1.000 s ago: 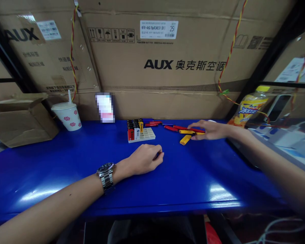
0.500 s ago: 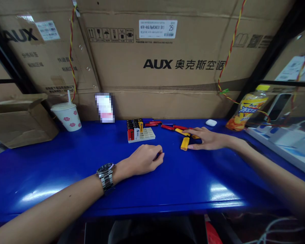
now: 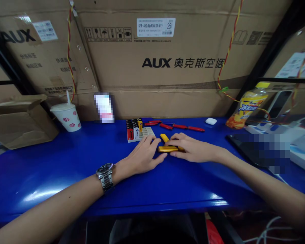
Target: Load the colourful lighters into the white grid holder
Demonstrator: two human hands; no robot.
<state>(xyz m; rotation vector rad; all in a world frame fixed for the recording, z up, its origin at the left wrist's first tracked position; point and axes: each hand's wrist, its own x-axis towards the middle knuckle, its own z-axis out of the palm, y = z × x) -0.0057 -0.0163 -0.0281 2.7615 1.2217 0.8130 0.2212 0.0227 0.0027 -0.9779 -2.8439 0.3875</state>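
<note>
Yellow lighters (image 3: 168,149) lie on the blue table under and in front of my right hand (image 3: 190,148). Its fingers are bent down around them, partly hiding them. My left hand (image 3: 146,156) is open, thumb apart from the fingers, close to the left end of the front lighter. It appears to hold nothing. Just behind my left hand sits a white compartment tray (image 3: 149,131). Red, white and yellow lighters (image 3: 133,130) stand upright in its left part; several cells on the right are vacant. Red lighters (image 3: 180,126) lie loose behind my hands.
At the back left stand a paper bag (image 3: 17,122), a lidded cup with a straw (image 3: 66,117) and a blurred phone screen (image 3: 104,107). A white earphone case (image 3: 210,121), a drink bottle (image 3: 247,106) and a dark flat device (image 3: 246,149) are on the right. Cardboard boxes (image 3: 112,74) form the back wall.
My right hand has moved left, bringing yellow lighters toward my left hand and away from the red ones. My left hand has opened from a loose curl.
</note>
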